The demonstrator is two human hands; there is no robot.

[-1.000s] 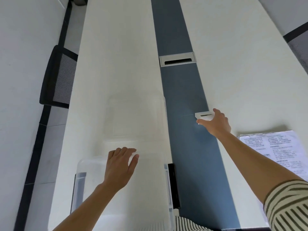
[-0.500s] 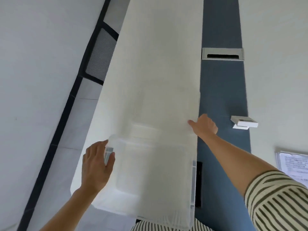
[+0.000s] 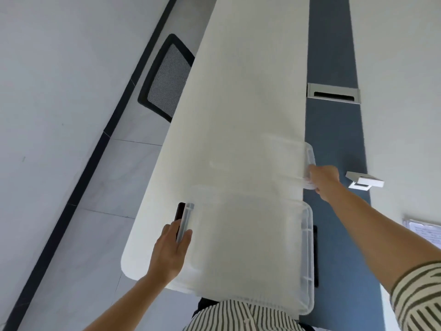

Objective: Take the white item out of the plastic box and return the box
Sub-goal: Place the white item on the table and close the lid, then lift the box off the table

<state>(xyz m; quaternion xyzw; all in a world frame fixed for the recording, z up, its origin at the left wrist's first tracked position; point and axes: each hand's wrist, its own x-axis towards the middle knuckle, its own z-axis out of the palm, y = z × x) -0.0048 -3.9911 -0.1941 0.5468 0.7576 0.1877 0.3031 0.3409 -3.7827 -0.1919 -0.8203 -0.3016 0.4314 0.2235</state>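
Observation:
A clear plastic box (image 3: 307,259) stands at the near end of the white table (image 3: 250,80). My left hand (image 3: 171,249) is closed on the box's left side, at its dark-clipped handle. Just beyond the box, a clear lid (image 3: 310,156) lies on the table. My right hand (image 3: 322,179) grips the lid's right edge. The white item (image 3: 365,180), small and flat, rests to the right of that hand, where the blue strip (image 3: 334,127) meets the other white surface, with no hand on it.
A black mesh chair (image 3: 167,77) stands on the floor left of the table. A metal cable slot (image 3: 334,93) sits in the blue strip farther away. A printed sheet (image 3: 424,232) lies at the right edge. The table's rounded near-left corner is close to my left hand.
My right hand let go of the white item and came left to the lid's edge. My left hand slid from the box's top to its left handle. The view swung left.

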